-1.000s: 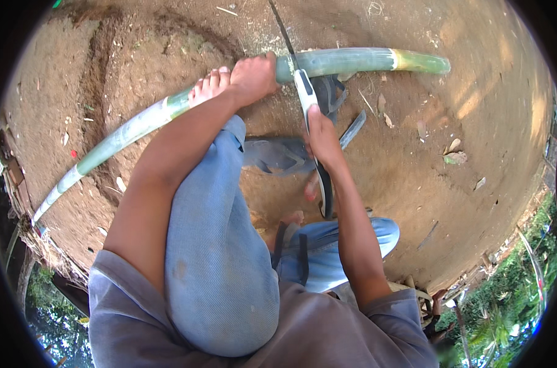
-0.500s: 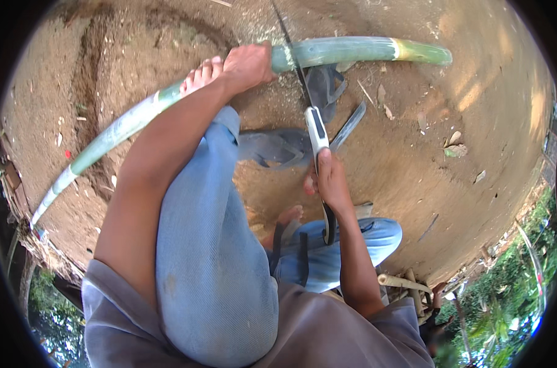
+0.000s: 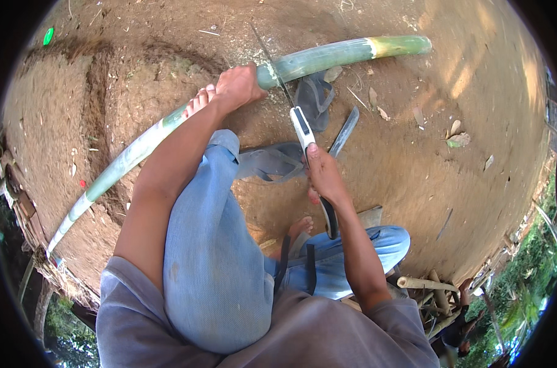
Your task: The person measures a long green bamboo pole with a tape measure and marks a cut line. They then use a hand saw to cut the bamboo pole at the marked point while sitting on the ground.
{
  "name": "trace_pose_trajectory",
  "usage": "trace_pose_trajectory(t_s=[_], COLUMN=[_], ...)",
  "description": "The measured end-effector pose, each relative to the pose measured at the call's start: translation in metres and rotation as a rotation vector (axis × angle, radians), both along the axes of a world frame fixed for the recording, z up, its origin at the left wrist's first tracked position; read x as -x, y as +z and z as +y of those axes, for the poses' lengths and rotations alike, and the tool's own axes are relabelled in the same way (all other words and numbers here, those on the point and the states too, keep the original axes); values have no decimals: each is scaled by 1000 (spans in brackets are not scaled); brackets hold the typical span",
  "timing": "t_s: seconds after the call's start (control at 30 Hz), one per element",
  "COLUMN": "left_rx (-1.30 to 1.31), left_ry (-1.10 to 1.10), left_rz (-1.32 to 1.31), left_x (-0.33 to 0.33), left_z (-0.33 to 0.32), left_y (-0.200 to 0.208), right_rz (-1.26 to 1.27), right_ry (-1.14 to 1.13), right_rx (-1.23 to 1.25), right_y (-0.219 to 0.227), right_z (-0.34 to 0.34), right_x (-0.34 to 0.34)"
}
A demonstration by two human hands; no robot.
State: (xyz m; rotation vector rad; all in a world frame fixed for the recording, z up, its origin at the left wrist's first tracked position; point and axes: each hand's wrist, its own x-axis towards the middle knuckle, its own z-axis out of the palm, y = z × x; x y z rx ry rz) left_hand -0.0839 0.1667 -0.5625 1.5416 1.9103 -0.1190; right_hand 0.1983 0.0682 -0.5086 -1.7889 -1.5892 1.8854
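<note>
A long green bamboo pole (image 3: 327,56) lies slantwise across the dirt. My left hand (image 3: 240,86) is closed over it, pressing down just left of the saw blade (image 3: 270,64). The blade crosses the pole, with pale sawdust around the cut. Below it, my right hand (image 3: 325,175) grips the black-and-white handle of the hand saw (image 3: 301,127). My bare foot (image 3: 200,100) rests on the pole beside my left wrist. How deep the cut runs, I cannot tell.
Grey flip-flops (image 3: 272,162) lie beneath my bent legs. A long flat blade (image 3: 344,132) is on the dirt right of the saw. Dry leaves (image 3: 457,136) are scattered farther right. Cut poles (image 3: 435,288) are piled behind my right arm, near another person (image 3: 459,331).
The view has shifted, and the pole's left end appears lower. The saw's far tip now shows. Both hands keep their holds, with the blade still across the pole.
</note>
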Motion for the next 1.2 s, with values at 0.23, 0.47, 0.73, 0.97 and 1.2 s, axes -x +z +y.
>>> trace_pose_trajectory(t_s=[0.23,0.47,0.73,0.97,1.2], left_rx=[69,94,-42,1,39], left_ry=[-37,19,42,45,57], left_rz=[-280,-43,21,-6,-47], left_x=[29,-7,-14,-12,-7], left_z=[10,-9,-23,-20,-16], left_y=[-30,1,-7,8,6], right_rz=[-10,27,-83,-124,-106], right_ry=[11,-50,-8,74,88], right_rx=[77,192,163,34,56], right_y=[6,59,50,67,48], right_z=[18,22,13,-21,-7], right_x=[-6,8,18,-9,7])
